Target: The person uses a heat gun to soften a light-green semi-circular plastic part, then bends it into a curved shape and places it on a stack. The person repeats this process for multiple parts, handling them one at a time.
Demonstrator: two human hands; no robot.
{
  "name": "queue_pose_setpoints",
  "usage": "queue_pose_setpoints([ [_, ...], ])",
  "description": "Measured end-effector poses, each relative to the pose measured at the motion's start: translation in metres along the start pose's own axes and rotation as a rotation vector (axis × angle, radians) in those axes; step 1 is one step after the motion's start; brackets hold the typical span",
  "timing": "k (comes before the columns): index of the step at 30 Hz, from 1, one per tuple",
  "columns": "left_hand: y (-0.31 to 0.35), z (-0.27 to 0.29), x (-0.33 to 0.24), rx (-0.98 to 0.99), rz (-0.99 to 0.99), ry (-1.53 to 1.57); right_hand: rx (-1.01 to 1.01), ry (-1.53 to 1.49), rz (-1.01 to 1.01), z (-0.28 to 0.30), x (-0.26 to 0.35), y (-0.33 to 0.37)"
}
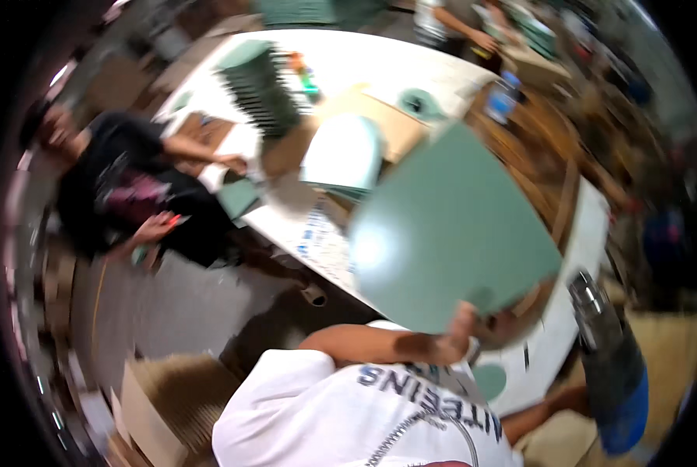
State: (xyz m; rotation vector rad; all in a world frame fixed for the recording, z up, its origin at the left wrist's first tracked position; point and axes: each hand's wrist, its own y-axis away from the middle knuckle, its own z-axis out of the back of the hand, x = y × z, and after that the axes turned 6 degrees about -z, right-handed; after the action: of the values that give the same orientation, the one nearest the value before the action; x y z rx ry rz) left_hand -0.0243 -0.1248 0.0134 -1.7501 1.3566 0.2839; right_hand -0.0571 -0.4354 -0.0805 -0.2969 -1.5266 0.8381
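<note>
My left hand [459, 336] grips the lower edge of a large green panel [450, 226] with one rounded end, its thumb on the face. The panel is tilted up over the table and bright with glare. At the right, my right forearm [543, 412] reaches to a dark and blue power tool [613, 366] with a silver nozzle, which looks like a heat gun. The tool hides most of my right hand, which seems closed round it. A small green disc [489, 381] lies on the white table below the panel.
A tall stack of green panels [259, 86] and a lower rounded stack [344, 152] stand on the white table [341, 47]. A blue bottle [502, 97] is at the far right. A person in black [123, 179] stands left, another person's arm [461, 27] far. Cardboard [161, 397] sits lower left.
</note>
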Motion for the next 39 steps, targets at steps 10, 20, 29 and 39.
queue_pose_setpoints([
  [10,0.003,-0.002,0.013,0.032,-0.020,-0.030,0.109,-0.043,0.045,-0.061,0.015,0.005],
  [20,0.002,-0.004,0.011,0.044,-0.015,-0.035,0.134,-0.032,0.056,-0.052,0.007,0.004],
  [29,-0.011,-0.007,-0.004,-0.055,0.039,-0.137,0.030,-0.296,-0.135,0.021,-0.019,0.005],
  [39,-0.004,0.001,0.002,-0.187,0.126,-0.199,0.128,-0.268,-0.131,0.083,-0.085,0.027],
])
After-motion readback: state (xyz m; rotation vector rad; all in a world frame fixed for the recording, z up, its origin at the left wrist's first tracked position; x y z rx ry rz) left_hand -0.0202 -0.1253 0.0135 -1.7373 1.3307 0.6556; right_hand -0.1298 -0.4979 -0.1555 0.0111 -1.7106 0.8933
